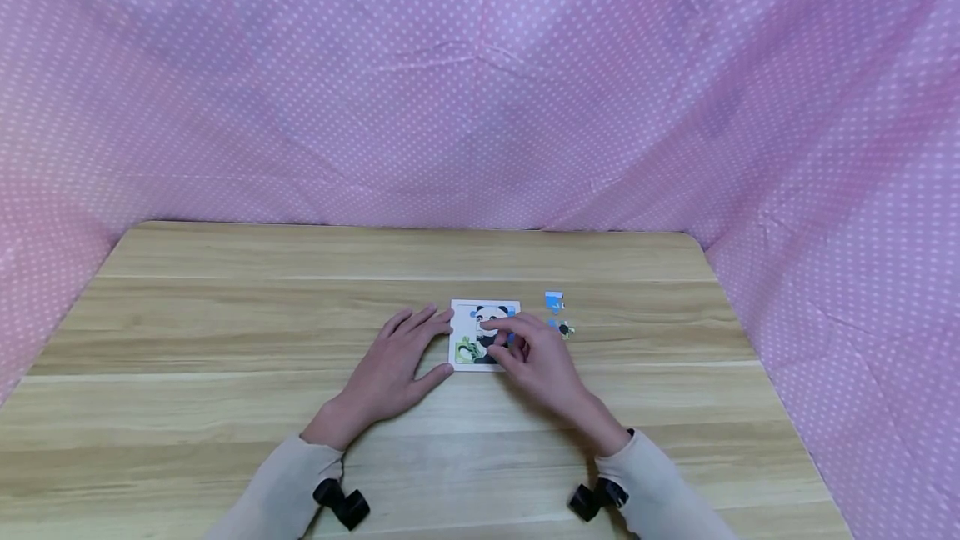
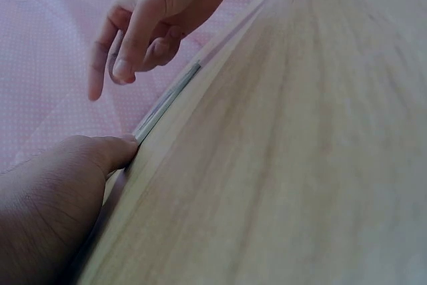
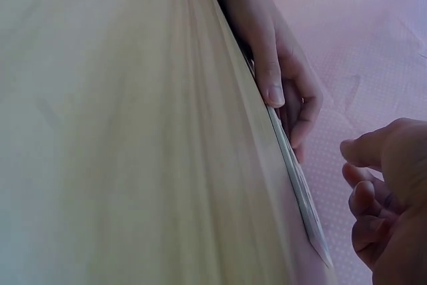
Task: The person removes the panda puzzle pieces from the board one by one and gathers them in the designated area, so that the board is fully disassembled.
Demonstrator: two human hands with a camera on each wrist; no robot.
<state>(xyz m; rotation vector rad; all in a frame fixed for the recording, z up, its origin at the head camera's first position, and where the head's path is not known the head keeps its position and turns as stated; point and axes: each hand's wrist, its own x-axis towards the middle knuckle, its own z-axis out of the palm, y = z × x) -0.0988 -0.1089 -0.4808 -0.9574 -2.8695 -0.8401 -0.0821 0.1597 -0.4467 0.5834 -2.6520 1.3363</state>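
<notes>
A small jigsaw puzzle in a white frame (image 1: 486, 302) lies flat on the table, with a panda picture (image 1: 487, 354) inside it. My left hand (image 1: 396, 367) rests along the frame's left side, fingers spread and fairly straight, thumb at the near left corner. Over the right part of the puzzle hovers my right hand (image 1: 542, 365), its index finger reaching out and its thumb apart from it. The left wrist view shows this hand (image 2: 163, 21) raised above the frame's edge (image 2: 167, 101), with nothing visible between its fingers. It hides part of the picture.
Two loose jigsaw pieces lie to the right of the frame: a mostly blue one (image 1: 553, 299) farther back, and a blue, black and green one (image 1: 565, 329) nearer. The wooden table (image 1: 225, 332) ends at a pink dotted cloth (image 1: 480, 107) behind and at the sides.
</notes>
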